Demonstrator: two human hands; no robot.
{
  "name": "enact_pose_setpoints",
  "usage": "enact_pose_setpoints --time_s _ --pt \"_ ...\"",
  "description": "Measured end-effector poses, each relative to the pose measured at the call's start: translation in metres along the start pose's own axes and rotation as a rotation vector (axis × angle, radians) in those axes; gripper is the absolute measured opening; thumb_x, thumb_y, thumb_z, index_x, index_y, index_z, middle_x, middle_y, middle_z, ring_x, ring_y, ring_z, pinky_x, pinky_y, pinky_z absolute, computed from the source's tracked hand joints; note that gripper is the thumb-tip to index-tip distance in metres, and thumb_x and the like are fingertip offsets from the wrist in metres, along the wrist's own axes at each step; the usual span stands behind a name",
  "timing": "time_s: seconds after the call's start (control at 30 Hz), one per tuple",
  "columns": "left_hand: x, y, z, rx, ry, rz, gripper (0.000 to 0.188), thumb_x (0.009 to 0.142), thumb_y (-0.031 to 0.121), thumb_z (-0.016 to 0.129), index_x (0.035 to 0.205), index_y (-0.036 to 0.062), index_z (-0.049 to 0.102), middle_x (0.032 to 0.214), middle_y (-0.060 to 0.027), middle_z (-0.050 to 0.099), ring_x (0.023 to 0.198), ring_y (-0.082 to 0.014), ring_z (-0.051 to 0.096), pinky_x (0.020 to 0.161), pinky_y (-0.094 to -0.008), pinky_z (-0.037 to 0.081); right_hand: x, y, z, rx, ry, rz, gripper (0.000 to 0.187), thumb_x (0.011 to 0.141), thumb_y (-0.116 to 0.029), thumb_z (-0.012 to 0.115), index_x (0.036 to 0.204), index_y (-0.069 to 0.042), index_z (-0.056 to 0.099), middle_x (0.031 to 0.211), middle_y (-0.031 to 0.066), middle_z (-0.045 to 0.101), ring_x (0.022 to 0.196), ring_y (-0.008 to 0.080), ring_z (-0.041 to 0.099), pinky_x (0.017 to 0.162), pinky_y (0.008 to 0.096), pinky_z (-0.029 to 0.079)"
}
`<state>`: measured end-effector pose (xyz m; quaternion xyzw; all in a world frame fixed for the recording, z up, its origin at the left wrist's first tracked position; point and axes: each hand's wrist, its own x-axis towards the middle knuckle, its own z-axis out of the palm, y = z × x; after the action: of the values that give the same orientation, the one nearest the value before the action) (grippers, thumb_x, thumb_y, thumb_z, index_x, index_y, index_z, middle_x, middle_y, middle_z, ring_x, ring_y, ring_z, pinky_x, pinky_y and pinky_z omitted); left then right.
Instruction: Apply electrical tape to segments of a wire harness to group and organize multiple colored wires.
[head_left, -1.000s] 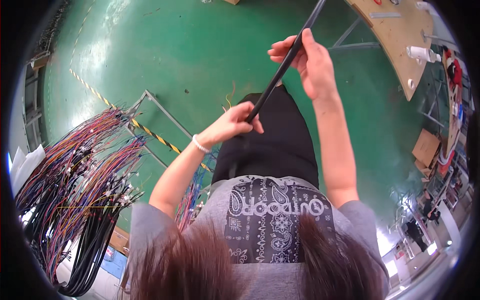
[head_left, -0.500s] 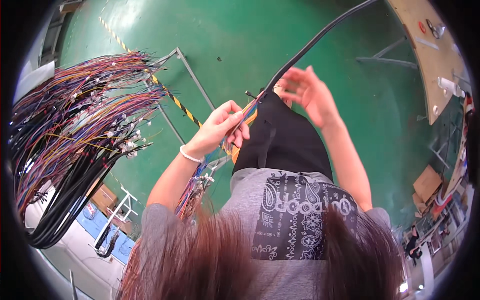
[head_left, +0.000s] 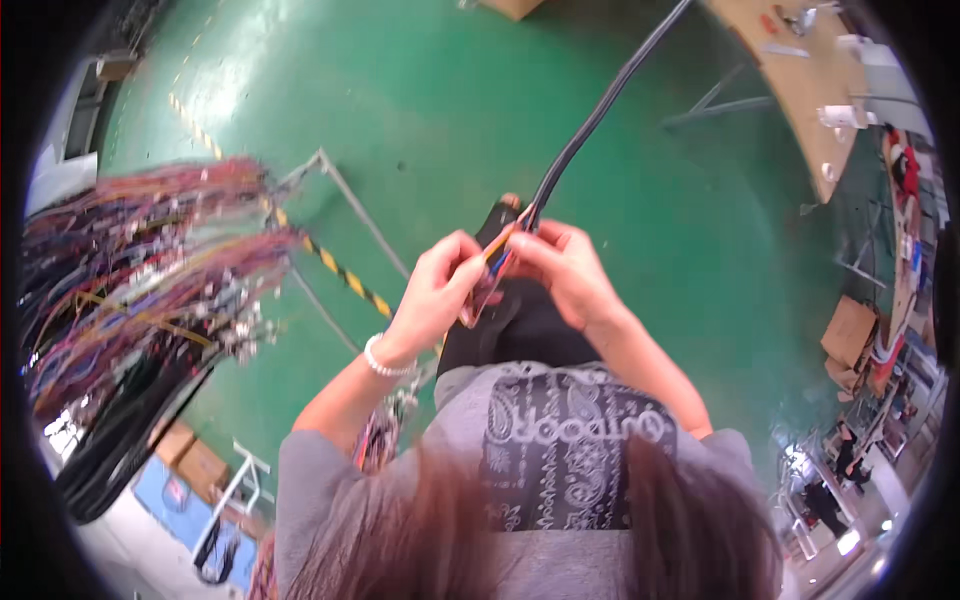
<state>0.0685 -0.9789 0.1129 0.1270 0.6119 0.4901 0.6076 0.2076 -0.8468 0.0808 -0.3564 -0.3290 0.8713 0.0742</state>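
Over the glossy green workshop floor (head_left: 430, 110), the big hanging bundle of multicoloured wires (head_left: 150, 270) has swung in from the left edge as the head turned, and the long black sheathed cable (head_left: 590, 130) that a second ago ran stretched between raised, parted hands now runs up and away from hands drawn together near the waist. Both the left hand (head_left: 435, 290) and the right hand (head_left: 565, 270) are pinched shut on its end, fingering the small orange and red wire ends (head_left: 495, 262) that fan out there, so the handling looks to have moved from the sheath to the loose ends
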Motion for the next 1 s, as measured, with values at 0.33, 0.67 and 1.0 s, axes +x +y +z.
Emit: enact_pose_setpoints --time_s 0.33,0.67,1.0 --pt "-0.005 0.031 -0.034 0.163 -0.309 0.112 0.008 0.091 0.006 0.052 0.087 0.0001 0.057 0.100 -0.0034 0.049 0.092 -0.0121 0.050 0.081 -0.0284 0.045 0.002 -0.008 0.033 -0.003 0.110 -0.124 0.024 0.090 -0.023 0.068 0.098 0.000 0.067 0.086 0.0031 0.067 0.077 0.0088 0.063 0.070 0.0250 0.052" --pt "-0.008 0.012 -0.022 0.489 -0.252 0.286 0.006 0.095 0.002 0.049 0.092 -0.0017 0.052 0.095 -0.0071 0.051 0.083 -0.0110 0.054 0.070 -0.0249 0.048 -0.044 0.022 0.017 0.015 0.119 -0.123 0.023 0.093 -0.017 0.064 0.104 0.003 0.069 0.086 0.0063 0.068 0.079 0.0130 0.065 0.074 0.0282 0.055" --pt "-0.031 -0.018 0.011 0.224 -0.186 -0.005 0.021 0.102 0.017 0.044 0.086 0.0046 0.048 0.072 0.0009 0.053 0.061 -0.0067 0.050 0.057 -0.0217 0.042 -0.041 0.007 -0.006 0.021 -0.087 -0.024 0.032 0.099 -0.025 0.054 0.116 0.000 0.061 0.082 0.0020 0.065 0.074 0.0078 0.061 0.069 0.0247 0.052"
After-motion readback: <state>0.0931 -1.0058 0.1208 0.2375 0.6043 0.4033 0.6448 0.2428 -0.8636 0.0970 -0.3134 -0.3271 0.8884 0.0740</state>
